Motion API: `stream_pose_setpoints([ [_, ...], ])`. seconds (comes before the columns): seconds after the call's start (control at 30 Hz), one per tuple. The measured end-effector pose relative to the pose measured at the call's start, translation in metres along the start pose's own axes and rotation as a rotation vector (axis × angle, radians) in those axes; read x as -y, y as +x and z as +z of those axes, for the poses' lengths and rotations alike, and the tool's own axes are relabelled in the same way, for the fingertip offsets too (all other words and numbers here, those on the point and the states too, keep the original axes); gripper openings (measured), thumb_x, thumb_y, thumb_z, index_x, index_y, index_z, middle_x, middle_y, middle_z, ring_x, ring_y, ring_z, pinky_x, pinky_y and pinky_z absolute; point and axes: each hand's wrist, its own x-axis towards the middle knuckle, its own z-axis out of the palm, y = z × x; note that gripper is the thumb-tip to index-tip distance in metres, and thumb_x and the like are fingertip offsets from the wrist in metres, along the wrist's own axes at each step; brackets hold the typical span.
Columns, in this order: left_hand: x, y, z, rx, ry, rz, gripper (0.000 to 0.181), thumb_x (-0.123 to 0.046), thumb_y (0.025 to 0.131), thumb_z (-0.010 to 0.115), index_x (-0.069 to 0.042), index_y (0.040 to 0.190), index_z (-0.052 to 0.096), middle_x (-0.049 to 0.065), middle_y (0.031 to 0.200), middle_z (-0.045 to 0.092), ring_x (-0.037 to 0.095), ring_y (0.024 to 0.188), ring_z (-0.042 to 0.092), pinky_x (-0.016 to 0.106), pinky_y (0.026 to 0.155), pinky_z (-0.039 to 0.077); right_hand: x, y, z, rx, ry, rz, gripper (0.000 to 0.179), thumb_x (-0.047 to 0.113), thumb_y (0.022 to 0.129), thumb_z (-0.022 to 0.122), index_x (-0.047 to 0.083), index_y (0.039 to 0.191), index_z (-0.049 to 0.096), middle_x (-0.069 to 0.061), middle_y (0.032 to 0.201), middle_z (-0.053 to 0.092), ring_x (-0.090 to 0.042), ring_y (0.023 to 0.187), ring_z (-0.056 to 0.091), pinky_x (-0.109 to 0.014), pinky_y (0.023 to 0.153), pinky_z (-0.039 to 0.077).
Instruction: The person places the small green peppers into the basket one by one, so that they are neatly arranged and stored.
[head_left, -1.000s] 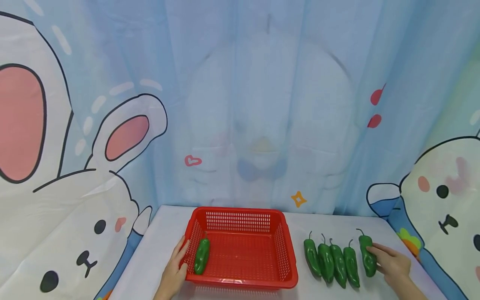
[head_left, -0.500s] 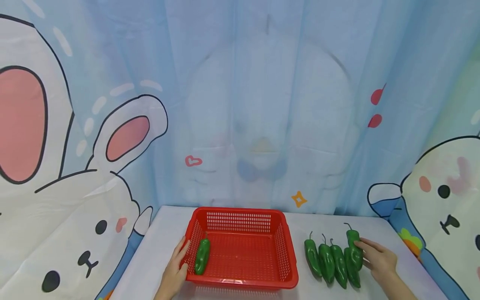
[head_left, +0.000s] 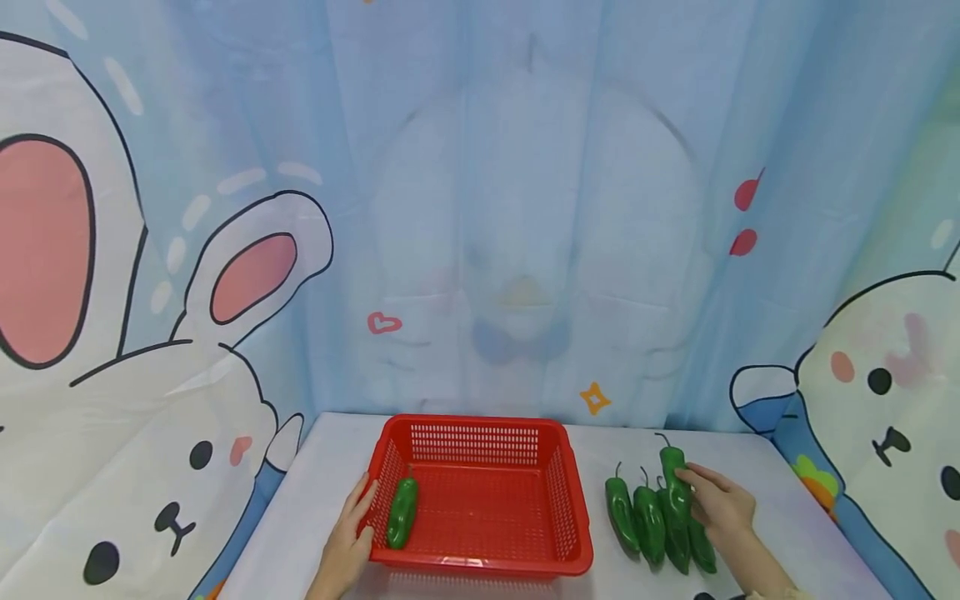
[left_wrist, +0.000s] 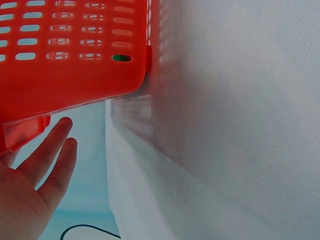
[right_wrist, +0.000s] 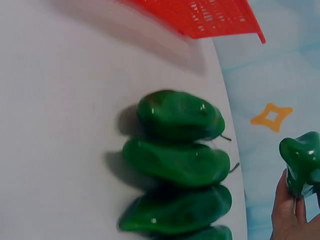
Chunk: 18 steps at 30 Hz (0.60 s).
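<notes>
My right hand [head_left: 722, 502] pinches a long green chili pepper [head_left: 674, 477], held stem up over the others in the head view. In the right wrist view this pepper [right_wrist: 304, 156] shows at the right edge, above the table. Beneath and beside it several more peppers [head_left: 620, 510] lie side by side, partly covered by the held one. My left hand [head_left: 347, 533] rests against the left side of a red plastic basket [head_left: 480, 563], fingers nearly straight in the left wrist view; its thumb is hard to make out. Inside the basket, along the left wall, lies one green pepper [head_left: 402, 512].
A white-covered table [head_left: 585, 575] bears the basket and the peppers. Behind it hangs a light blue curtain [head_left: 517, 208] printed with cartoon rabbits.
My right hand has moved left with the pepper, lifting it from the right end of the row to above the other peppers. My left hand and the basket stay put.
</notes>
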Motion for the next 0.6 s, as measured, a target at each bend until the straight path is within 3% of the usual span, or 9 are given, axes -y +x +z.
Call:
stream_pose_setpoints([
  [0.1, 0.001, 0.000, 0.001, 0.003, 0.004, 0.002, 0.065, 0.003, 0.087, 0.047, -0.004, 0.151, 0.038, 0.013, 0.161, 0.023, 0.038, 0.146, 0.023, 0.058, 0.108, 0.031, 0.000, -0.006, 0.006, 0.030, 0.026, -0.016, 0.052, 0.012, 0.080, 0.077, 0.007, 0.129, 0.062, -0.011, 0.121, 0.059, 0.003, 0.063, 0.058, -0.023, 0.063, 0.057],
  [0.13, 0.001, 0.000, 0.001, 0.003, 0.005, 0.001, 0.065, 0.003, 0.087, 0.047, -0.004, 0.151, 0.038, 0.013, 0.161, 0.023, 0.038, 0.146, 0.024, 0.058, 0.108, 0.031, 0.000, -0.008, 0.008, 0.044, 0.030, -0.018, 0.053, 0.012, 0.081, 0.076, 0.007, 0.131, 0.060, -0.014, 0.123, 0.059, -0.003, 0.070, 0.064, -0.024, 0.066, 0.058],
  [0.27, 0.002, 0.000, 0.002, -0.002, 0.004, 0.007, 0.065, 0.003, 0.087, 0.047, -0.004, 0.151, 0.038, 0.013, 0.161, 0.023, 0.038, 0.145, 0.024, 0.058, 0.108, 0.032, 0.001, -0.010, 0.015, 0.078, 0.036, -0.030, 0.059, 0.012, 0.083, 0.075, 0.002, 0.137, 0.055, -0.013, 0.120, 0.059, -0.006, 0.074, 0.065, -0.026, 0.070, 0.058],
  [0.4, 0.003, 0.001, 0.002, -0.005, 0.006, 0.018, 0.065, 0.003, 0.087, 0.046, -0.004, 0.151, 0.038, 0.012, 0.161, 0.024, 0.038, 0.145, 0.024, 0.059, 0.108, 0.031, 0.002, -0.013, 0.021, 0.093, 0.031, -0.044, 0.060, 0.014, 0.082, 0.077, 0.001, 0.136, 0.055, 0.000, 0.100, 0.063, 0.000, 0.067, 0.062, -0.024, 0.066, 0.057],
  [0.6, 0.003, 0.002, 0.001, -0.007, 0.009, 0.022, 0.065, 0.004, 0.086, 0.046, -0.003, 0.151, 0.038, 0.013, 0.161, 0.024, 0.038, 0.146, 0.024, 0.059, 0.109, 0.029, 0.002, -0.021, 0.031, 0.119, 0.022, -0.073, 0.059, 0.015, 0.082, 0.076, 0.000, 0.136, 0.056, -0.006, 0.112, 0.060, 0.001, 0.068, 0.061, -0.022, 0.068, 0.056],
])
